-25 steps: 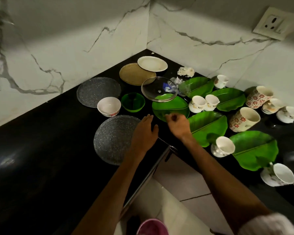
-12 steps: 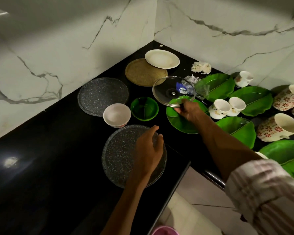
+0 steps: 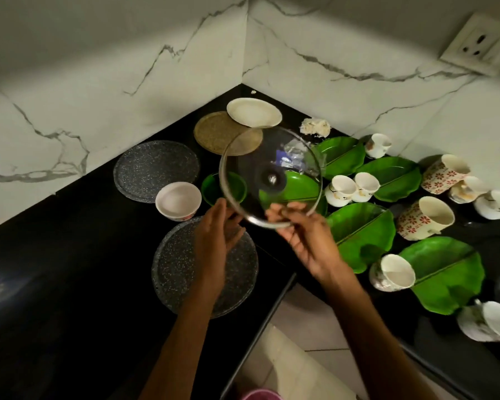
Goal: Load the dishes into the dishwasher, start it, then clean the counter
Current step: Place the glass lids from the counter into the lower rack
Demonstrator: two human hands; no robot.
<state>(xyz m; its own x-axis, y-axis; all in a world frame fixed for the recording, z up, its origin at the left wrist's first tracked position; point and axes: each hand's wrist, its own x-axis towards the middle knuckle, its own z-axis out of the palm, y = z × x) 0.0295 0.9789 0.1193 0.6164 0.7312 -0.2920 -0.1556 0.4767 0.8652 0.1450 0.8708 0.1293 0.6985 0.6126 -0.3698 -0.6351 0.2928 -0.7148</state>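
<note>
The bare black desk [image 3: 55, 269] lies open along its left arm, from the near edge up to the white marble wall [image 3: 98, 82]. Farther in, two speckled grey round plates [image 3: 185, 272] and a small white bowl [image 3: 178, 200] take up the surface towards the corner, where a woven tan mat [image 3: 214, 131] and a cream plate [image 3: 254, 112] fill the back. On the right arm, green leaf-shaped plates [image 3: 442, 272], white cups [image 3: 393, 272] and floral mugs [image 3: 425, 217] crowd close together, leaving only narrow dark gaps between them. A lifted clear glass lid [image 3: 272, 157] blocks the middle, above a small green bowl [image 3: 211, 186]
</note>
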